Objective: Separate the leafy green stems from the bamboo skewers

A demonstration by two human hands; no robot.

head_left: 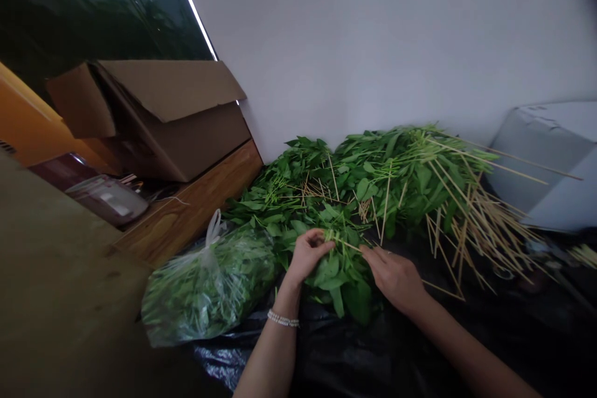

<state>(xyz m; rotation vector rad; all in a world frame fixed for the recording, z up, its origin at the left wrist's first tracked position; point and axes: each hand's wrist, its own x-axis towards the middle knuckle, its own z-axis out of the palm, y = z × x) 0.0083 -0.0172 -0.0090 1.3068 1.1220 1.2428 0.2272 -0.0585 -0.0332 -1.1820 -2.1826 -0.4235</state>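
Note:
My left hand [308,254] pinches a small bunch of leafy green stems [333,267], whose broad leaves hang down below it. In my right hand [395,277] is a thin wooden skewer [349,245], pointing left so that its tip meets the stems at my left fingers. Whether the tip goes through the stems I cannot tell. Behind both hands spreads a large heap of leafy greens [373,158]. Many loose skewers [489,224] lie fanned out to the right, and several more stick up among the leaves.
A tied clear plastic bag of greens [209,286] lies left of my forearm. Black plastic sheeting [345,360] covers the surface underneath. An open cardboard box [186,137] stands on a wooden ledge [219,189] at left; a white box [555,161] stands at right. A white wall [373,37] rises behind.

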